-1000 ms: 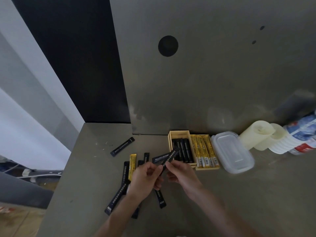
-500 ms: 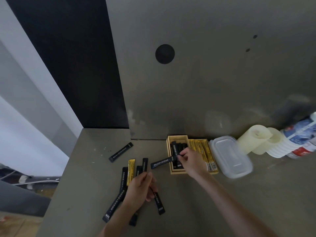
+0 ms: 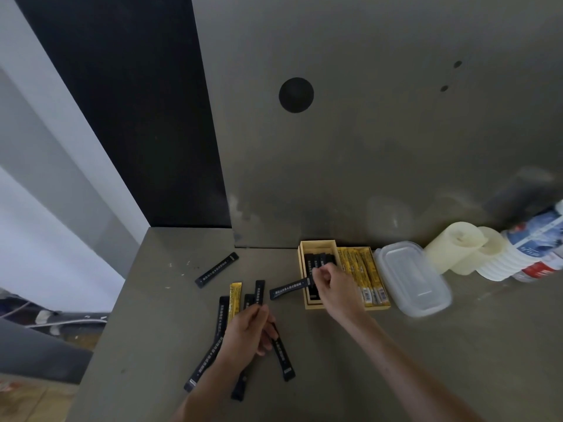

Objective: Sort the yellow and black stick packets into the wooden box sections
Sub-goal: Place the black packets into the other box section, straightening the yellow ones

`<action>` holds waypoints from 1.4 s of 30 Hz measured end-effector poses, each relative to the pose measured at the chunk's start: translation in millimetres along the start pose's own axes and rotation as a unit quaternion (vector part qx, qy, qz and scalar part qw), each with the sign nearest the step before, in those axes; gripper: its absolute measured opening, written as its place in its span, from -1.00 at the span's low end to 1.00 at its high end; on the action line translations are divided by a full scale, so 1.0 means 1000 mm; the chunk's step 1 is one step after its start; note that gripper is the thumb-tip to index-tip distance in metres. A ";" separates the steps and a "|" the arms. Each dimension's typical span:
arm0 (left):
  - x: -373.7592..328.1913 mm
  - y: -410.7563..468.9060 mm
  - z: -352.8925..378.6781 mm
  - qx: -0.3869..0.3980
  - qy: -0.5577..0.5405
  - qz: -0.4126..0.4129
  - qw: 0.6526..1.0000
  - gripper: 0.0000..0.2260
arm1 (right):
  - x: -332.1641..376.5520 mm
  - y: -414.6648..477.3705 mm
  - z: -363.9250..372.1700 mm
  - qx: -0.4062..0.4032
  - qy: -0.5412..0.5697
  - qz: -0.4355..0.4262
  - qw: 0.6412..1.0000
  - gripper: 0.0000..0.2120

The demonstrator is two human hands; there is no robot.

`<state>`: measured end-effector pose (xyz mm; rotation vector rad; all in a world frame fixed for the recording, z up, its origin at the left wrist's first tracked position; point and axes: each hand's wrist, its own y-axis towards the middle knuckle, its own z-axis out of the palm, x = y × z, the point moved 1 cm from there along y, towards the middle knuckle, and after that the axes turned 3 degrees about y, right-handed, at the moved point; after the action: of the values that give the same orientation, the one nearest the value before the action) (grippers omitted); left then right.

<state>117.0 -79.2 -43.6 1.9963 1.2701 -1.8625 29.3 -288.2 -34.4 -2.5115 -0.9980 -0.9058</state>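
Note:
A wooden box (image 3: 307, 303) with two sections stands near the back wall. Its left section holds several black packets (image 3: 318, 261), its right section several yellow packets (image 3: 362, 272). My right hand (image 3: 333, 287) hovers over the left section, pinching one end of a black packet (image 3: 289, 292) that sticks out leftward past the box edge. My left hand (image 3: 246, 333) rests over a loose pile on the table, its fingers curled around the end of a black packet. One yellow packet (image 3: 235, 301) and several black ones (image 3: 283, 354) lie in that pile. A lone black packet (image 3: 217, 269) lies farther left.
A clear plastic container lid (image 3: 414, 281) leans beside the box on the right. Two cream paper rolls (image 3: 457, 248) and a stack of white cups with a labelled wrap (image 3: 530, 254) stand at the back right. The table's left edge (image 3: 115, 303) drops off to the floor.
My hands have parted. The right hand carried a black packet from the pile up to the box's left section, and the left hand dropped back onto the loose packets.

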 end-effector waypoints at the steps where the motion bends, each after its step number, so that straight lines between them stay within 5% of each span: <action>1: 0.001 0.000 0.000 -0.001 0.000 -0.003 1.000 -0.74 | 0.001 -0.002 0.001 0.008 0.006 -0.010 1.000 -0.75; 10: 0.000 0.000 -0.002 -0.009 -0.050 -0.008 0.999 -0.73 | 0.004 -0.019 0.002 0.010 0.162 -0.016 0.987 -0.90; 15: -0.011 0.002 -0.005 -0.053 -0.087 0.033 0.994 -0.73 | 0.015 -0.052 0.003 0.143 0.256 0.001 0.956 -0.89; 31: -0.024 0.007 -0.005 -0.131 0.006 0.138 0.982 -0.79 | 0.016 -0.067 0.005 0.213 0.295 0.043 0.930 -0.88; 42: -0.021 0.005 -0.001 -0.045 0.045 0.146 0.987 -0.90 | 0.020 -0.071 0.008 0.201 0.347 0.084 0.912 -0.91</action>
<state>123.0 -92.0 -26.9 2.1055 0.9948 -1.5707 -5.5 -223.4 -25.2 -1.6932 -0.6317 -1.2531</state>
